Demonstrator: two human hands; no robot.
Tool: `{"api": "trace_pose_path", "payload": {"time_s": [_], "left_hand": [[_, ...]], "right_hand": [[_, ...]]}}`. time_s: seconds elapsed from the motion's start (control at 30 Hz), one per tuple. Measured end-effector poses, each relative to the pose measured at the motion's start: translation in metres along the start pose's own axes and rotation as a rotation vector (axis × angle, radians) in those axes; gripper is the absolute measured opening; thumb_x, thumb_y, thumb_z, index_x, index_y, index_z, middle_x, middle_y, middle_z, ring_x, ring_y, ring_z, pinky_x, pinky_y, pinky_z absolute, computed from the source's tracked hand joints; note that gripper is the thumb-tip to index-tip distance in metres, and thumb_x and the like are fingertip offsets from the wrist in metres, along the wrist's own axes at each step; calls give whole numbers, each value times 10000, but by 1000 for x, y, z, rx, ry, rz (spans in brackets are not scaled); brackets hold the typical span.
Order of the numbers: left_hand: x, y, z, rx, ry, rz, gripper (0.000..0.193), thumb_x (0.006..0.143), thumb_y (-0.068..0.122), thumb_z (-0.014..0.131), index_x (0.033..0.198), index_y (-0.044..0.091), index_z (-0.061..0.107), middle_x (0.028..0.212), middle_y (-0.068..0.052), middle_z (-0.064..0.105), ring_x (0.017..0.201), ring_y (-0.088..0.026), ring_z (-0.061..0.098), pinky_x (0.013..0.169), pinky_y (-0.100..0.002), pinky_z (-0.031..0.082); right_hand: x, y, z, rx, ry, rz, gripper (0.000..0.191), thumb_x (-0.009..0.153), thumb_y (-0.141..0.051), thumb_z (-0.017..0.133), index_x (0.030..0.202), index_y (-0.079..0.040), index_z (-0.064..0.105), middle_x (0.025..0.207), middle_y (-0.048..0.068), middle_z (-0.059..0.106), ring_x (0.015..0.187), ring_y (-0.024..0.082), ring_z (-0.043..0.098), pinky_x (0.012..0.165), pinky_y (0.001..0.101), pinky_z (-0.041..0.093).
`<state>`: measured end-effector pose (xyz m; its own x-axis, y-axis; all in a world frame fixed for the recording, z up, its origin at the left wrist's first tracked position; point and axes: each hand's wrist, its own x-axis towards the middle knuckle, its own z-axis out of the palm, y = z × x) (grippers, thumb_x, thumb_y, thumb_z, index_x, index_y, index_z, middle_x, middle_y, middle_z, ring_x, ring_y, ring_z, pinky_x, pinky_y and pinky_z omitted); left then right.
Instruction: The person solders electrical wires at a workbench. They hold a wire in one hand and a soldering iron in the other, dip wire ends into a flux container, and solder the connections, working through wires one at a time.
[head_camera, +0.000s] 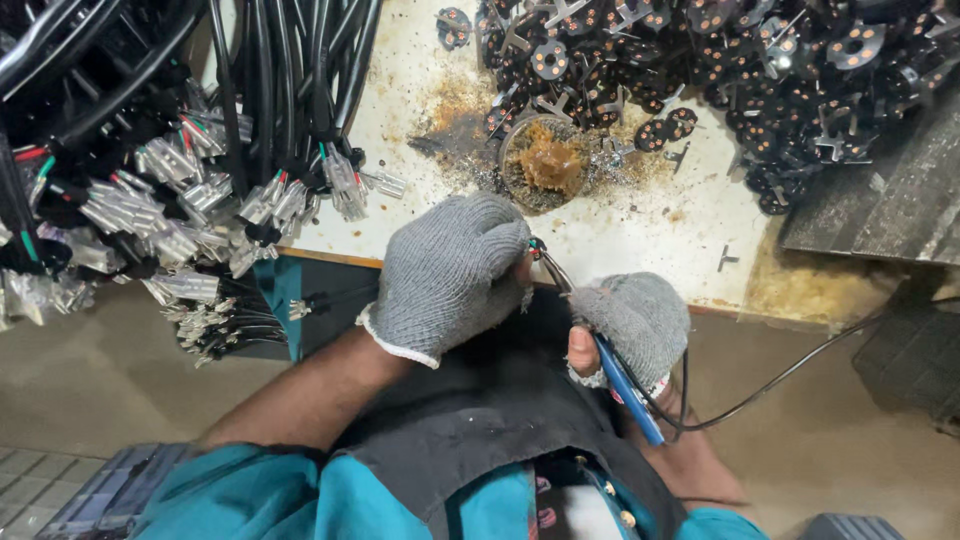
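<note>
The gloved left hand (450, 272) is closed around coloured wire ends (537, 246) at its fingertips. Touching them, a metal tip of the blue-handled tool (625, 385) reaches up from the gloved right hand (635, 322), fisted on its handle. Just beyond sits a round flux tin (545, 162); farther left hang cable terminals (180, 215).

L hand (450, 272) gloved, fisted; R hand (632, 322) gloved, gripping, forearms bare.

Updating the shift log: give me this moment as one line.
left hand: gloved, pinching wire end | right hand: gloved, holding blue-handled soldering iron at the wire end | flux tin beyond on bench | cable bundles at left
</note>
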<state>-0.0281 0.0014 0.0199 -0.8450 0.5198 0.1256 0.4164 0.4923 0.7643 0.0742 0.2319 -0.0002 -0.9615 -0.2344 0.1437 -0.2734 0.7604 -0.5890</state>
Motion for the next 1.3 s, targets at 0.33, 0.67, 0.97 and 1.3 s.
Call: {"api": "trace_pose_path", "payload": {"time_s": [0.33, 0.67, 0.97, 1.3], "left_hand": [[0, -3, 1, -32, 2, -6, 246, 764, 151, 787, 961, 86, 656, 1014, -116, 657, 909, -345, 665, 759, -439, 543], [-2, -5, 3, -8, 28, 18, 235, 780, 149, 771, 973, 83, 655, 1033, -122, 662, 914, -344, 669, 754, -443, 548], [-4, -5, 3, 2, 25, 23, 200, 822, 170, 759, 974, 91, 655, 1055, -119, 670, 941, -345, 673, 776, -444, 549], [-5, -4, 3, -33, 23, 16, 138, 857, 173, 742, 952, 105, 669, 1037, -103, 679, 937, -325, 679, 783, -429, 552]], "right_hand": [[-3, 13, 8, -33, -222, -197, 103, 697, -216, 798, 768, -165, 744, 573, 56, 650, 494, 279, 620, 437, 431, 447], [-10, 18, 22, 32, -51, -257, 141, 717, -181, 821, 751, -147, 688, 585, 36, 602, 495, 252, 589, 444, 404, 425], [3, 6, 4, 27, -17, -191, 226, 744, -159, 795, 937, -98, 694, 623, 46, 550, 543, 291, 571, 508, 433, 422], [4, 1, 2, 56, 150, -191, 179, 855, -213, 701, 968, -74, 718, 753, 80, 620, 721, 316, 642, 686, 451, 520]]}}
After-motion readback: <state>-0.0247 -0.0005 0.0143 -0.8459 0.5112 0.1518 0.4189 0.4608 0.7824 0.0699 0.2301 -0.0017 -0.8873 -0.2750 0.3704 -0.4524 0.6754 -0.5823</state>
